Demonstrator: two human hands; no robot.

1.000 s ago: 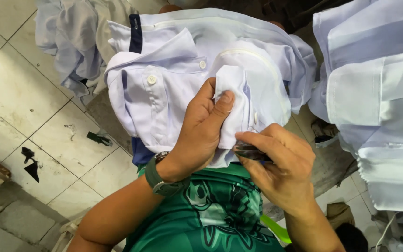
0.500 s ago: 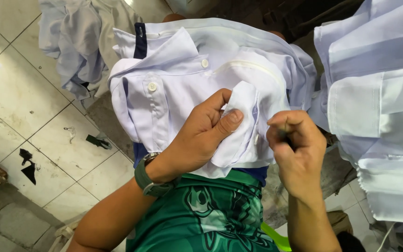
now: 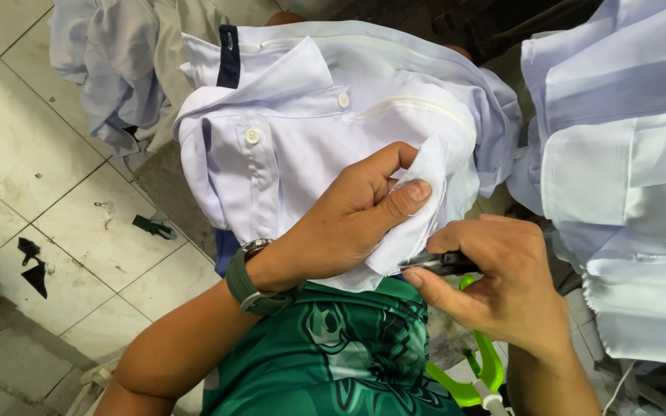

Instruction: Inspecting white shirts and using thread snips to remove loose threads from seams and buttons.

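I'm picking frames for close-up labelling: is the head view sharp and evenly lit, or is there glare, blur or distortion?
Head view: left hand and right hand sharp, no motion blur; soft daylight, mild shadow under the white shirt; the stacked shirts at right are bright, nearly washed out; wide-angle stretch towards the edges, as on the floor tiles.

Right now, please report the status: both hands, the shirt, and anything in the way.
Left hand pinching a fold of the white shirt. Right hand closed on small dark snips, tips at the fold. Nothing between them.
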